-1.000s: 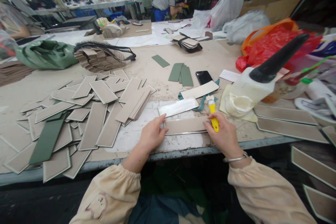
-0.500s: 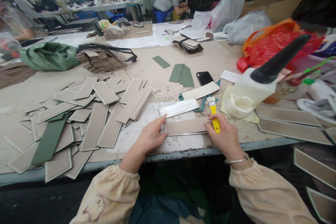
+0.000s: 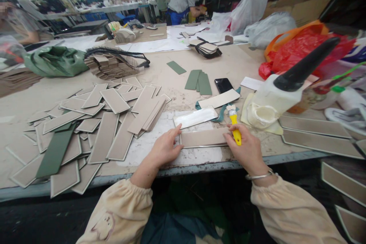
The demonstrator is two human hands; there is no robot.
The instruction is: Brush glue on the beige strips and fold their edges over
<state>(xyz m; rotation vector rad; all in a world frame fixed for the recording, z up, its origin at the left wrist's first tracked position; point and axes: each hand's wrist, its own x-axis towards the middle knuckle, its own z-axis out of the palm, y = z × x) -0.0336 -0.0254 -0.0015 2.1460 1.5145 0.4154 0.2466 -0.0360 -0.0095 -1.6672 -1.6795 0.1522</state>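
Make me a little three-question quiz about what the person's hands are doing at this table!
1. True or false: the right hand holds a yellow-handled brush.
2. What does the left hand touch? A) the black phone B) the end of the tan strip C) the green bag
3. Fill in: the white glue bottle lies on its ____.

Key: 1 true. 2 B. 3 side.
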